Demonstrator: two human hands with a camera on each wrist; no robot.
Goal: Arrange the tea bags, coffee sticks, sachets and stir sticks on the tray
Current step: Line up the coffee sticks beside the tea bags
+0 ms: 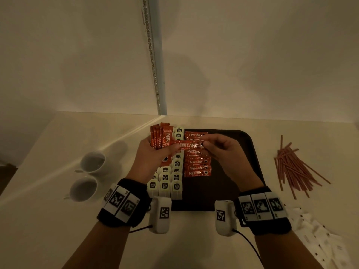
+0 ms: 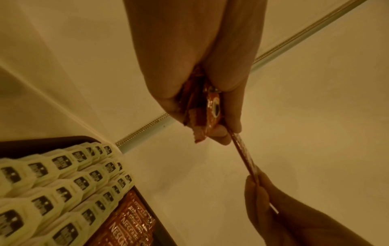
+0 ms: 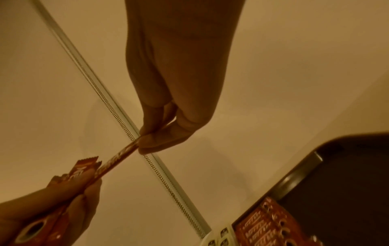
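Both hands (image 1: 186,150) probably above tray's (image 1: 250,152) bare right half.

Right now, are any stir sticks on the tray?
No. The stir sticks lie in a loose pile on the counter to the right of the tray, apart from it.

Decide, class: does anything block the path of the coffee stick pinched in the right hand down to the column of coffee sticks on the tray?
Nothing visible does. The right hand pinches one coffee stick directly above the column of coffee sticks on the tray. The left hand, gripping a bundle, also holds its other end.
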